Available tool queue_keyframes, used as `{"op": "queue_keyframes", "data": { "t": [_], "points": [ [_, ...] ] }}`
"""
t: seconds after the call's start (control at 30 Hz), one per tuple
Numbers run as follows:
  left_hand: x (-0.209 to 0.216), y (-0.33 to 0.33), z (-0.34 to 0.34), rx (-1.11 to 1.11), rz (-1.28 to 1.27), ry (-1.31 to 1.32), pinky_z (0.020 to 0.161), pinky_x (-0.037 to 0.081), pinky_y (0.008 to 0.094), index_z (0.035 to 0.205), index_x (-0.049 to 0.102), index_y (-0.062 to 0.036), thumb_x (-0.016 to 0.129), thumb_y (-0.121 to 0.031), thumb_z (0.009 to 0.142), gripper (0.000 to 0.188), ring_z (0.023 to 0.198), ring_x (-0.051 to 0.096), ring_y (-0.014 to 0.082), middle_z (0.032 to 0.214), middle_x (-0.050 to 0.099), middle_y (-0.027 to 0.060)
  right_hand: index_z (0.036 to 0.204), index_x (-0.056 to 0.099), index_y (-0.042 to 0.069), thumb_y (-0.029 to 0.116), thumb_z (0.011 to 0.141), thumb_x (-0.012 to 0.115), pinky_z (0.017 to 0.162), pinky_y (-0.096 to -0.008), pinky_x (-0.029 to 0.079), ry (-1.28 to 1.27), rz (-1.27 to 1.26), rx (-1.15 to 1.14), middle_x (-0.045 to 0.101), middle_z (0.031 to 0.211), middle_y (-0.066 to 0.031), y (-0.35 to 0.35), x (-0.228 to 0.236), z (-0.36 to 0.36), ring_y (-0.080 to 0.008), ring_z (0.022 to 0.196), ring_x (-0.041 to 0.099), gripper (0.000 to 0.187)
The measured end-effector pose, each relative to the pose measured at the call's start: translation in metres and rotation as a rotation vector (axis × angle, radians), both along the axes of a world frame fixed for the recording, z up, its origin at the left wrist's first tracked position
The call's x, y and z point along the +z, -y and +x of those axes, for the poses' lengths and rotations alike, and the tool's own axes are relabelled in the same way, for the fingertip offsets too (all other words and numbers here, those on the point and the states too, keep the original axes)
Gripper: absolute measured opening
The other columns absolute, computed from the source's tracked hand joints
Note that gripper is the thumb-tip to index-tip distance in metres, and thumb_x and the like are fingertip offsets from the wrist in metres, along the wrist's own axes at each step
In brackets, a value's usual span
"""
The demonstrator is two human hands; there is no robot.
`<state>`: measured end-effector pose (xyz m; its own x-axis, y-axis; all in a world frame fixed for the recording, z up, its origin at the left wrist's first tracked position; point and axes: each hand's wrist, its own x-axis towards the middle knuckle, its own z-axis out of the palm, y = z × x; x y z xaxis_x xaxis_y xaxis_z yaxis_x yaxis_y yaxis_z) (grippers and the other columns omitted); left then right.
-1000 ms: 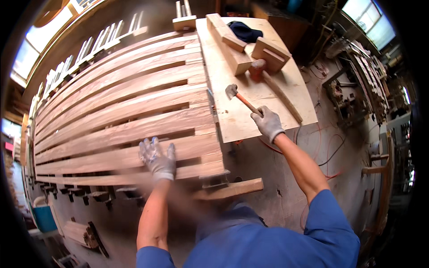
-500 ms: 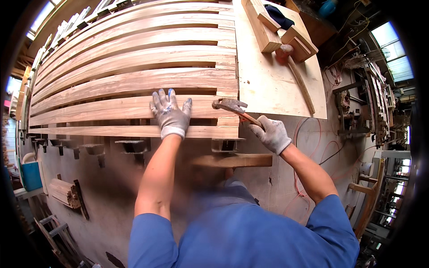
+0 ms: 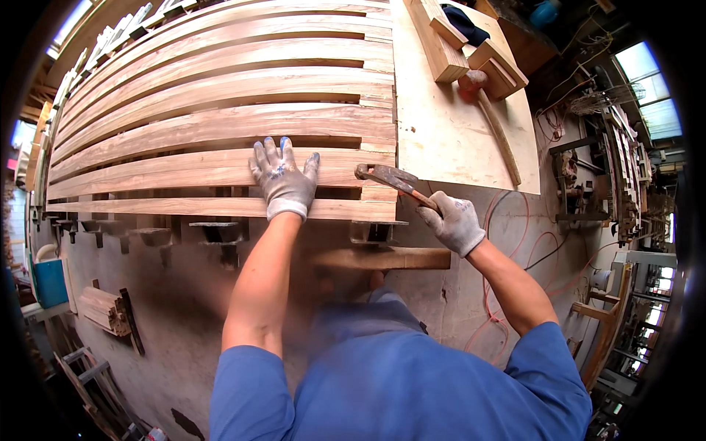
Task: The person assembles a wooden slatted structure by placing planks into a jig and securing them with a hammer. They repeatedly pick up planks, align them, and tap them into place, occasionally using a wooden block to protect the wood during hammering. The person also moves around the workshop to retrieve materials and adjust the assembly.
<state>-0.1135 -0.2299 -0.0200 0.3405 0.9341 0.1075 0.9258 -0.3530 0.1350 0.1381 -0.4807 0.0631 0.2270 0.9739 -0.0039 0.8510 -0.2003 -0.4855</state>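
Long pale wooden slats (image 3: 220, 121) lie side by side with gaps, joined by short spacer blocks at their right ends. My left hand (image 3: 285, 180), in a grey-white glove with blue fingertips, rests flat with fingers spread on the nearest slats. In my gloved right hand (image 3: 454, 223) is a claw hammer (image 3: 386, 178), gripped by its handle. Its metal head hangs over or against the right end of the near slats; whether it touches them I cannot tell.
Right of the slats lies a light plywood sheet (image 3: 448, 140) bearing a mallet (image 3: 494, 125) and wooden blocks (image 3: 439, 44). Metal clamp ends (image 3: 219, 232) jut from the near edge, above a thick board (image 3: 390, 258). Red hoses (image 3: 489, 316) trail on the floor; bundled wood strips (image 3: 103, 311) sit lower left.
The slats and plywood have shifted slightly upward in the picture. The hammer and my right hand sit a little farther right and lower against the slats; my left hand stays spread on the wood.
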Motion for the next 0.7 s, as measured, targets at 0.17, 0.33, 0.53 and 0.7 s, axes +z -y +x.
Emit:
{"op": "queue_keyframes", "data": {
  "t": [0.17,0.33,0.53,0.7],
  "points": [
    [-0.002,0.001,0.002,-0.005,0.002,-0.011,0.134,0.008,0.0578,0.164,0.048,-0.0091,0.050,-0.068,0.105,0.083,0.165,0.018,0.0411,0.174,0.034,0.0228,0.095,0.063,0.010,0.043,0.102,0.073,0.063,-0.0503,0.054,0.116,-0.134,-0.005,0.069,0.076,-0.0168,0.011,-0.016,0.008,-0.0398,0.071,0.071,0.035],
    [-0.005,0.001,-0.001,-0.002,0.015,0.000,0.134,0.009,0.0581,0.162,0.050,-0.0084,0.052,-0.068,0.105,0.083,0.165,0.018,0.0413,0.174,0.034,0.0230,0.094,0.061,0.011,0.046,0.102,0.072,0.063,-0.0504,0.055,0.022,-0.008,-0.030,0.070,0.076,-0.0157,0.001,-0.008,0.007,-0.0396,0.072,0.071,0.037],
    [-0.010,-0.002,-0.002,-0.009,0.035,0.002,0.134,0.009,0.0579,0.163,0.050,-0.0106,0.055,-0.068,0.103,0.083,0.165,0.018,0.0415,0.174,0.035,0.0229,0.092,0.060,0.011,0.050,0.102,0.070,0.064,-0.0514,0.055,0.161,-0.128,0.019,0.069,0.073,-0.0152,0.010,-0.012,0.016,-0.0391,0.071,0.071,0.041],
    [-0.007,-0.002,-0.011,-0.061,-0.020,0.114,0.135,0.010,0.0534,0.163,0.049,-0.0082,0.065,-0.059,0.101,0.082,0.165,0.019,0.0410,0.174,0.034,0.0228,0.090,0.060,0.011,0.051,0.101,0.070,0.063,-0.0518,0.055,0.107,-0.092,0.050,0.069,0.072,-0.0160,0.008,-0.006,0.015,-0.0390,0.071,0.072,0.042]
  ]
}}
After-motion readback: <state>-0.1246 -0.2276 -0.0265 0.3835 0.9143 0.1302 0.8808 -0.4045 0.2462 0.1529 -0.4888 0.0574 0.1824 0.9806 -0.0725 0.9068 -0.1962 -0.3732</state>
